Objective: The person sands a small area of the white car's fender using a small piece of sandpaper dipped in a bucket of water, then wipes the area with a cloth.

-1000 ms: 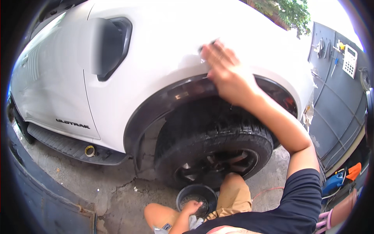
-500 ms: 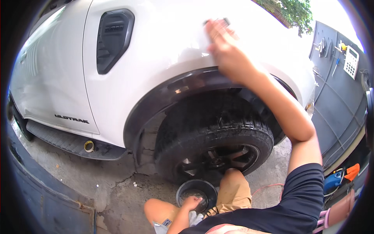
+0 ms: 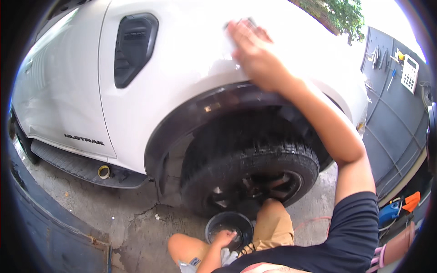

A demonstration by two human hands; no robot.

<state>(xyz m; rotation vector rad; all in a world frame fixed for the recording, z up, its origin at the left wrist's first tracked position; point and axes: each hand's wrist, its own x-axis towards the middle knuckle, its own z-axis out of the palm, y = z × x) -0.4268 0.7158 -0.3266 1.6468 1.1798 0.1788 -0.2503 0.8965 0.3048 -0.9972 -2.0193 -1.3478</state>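
Observation:
My right hand (image 3: 252, 51) is raised against the white fender (image 3: 191, 59) of a vehicle, above the front wheel arch (image 3: 207, 108). Its fingers press on a small dark-edged flat pad (image 3: 248, 20); most of the pad is hidden under them, and motion smears the fingertips. My left hand (image 3: 225, 237) rests low by my knee, over the near edge of a black bucket (image 3: 210, 226). Its fingers are curled closed, and whatever they may hold does not show. Beside the left wrist lies a bit of grey cloth (image 3: 227, 258).
The black tire (image 3: 291, 159) stands just past my knees. A roll of tape (image 3: 104, 171) sits on the side step (image 3: 68, 161). At right, tools hang on a grey metal panel (image 3: 380, 107); a blue power tool (image 3: 389, 212) and a pinkish pot (image 3: 398, 245) are below.
My right hand has slid a little left along the fender with the pad. The left hand stays at the bucket.

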